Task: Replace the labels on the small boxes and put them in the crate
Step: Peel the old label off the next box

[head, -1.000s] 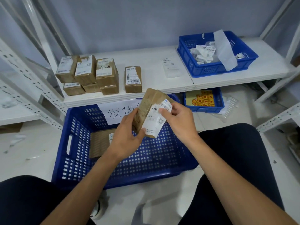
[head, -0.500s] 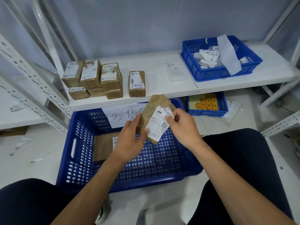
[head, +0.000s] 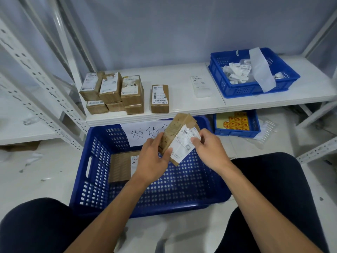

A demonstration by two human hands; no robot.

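Note:
My left hand (head: 154, 159) grips a small brown cardboard box (head: 176, 127), tilted, above the big blue crate (head: 94, 179). On the box's face is a white label (head: 182, 145); my right hand (head: 209, 148) pinches its upper right corner. One labelled box (head: 122, 166) lies flat inside the crate at the left. Several more small labelled boxes (head: 111, 92) are stacked on the white shelf (head: 182, 106), with a single box (head: 160, 98) standing beside them.
A blue basket (head: 237, 88) of crumpled labels and a backing strip sits on the shelf's right. A sheet of labels (head: 200, 86) lies mid-shelf. A smaller blue bin (head: 237, 132) with yellow-red stickers sits under the shelf. My knees flank the crate.
The hands and box stay over the crate. My right hand's pinch has shifted slightly along the label's top corner, and the view has tilted upward a little.

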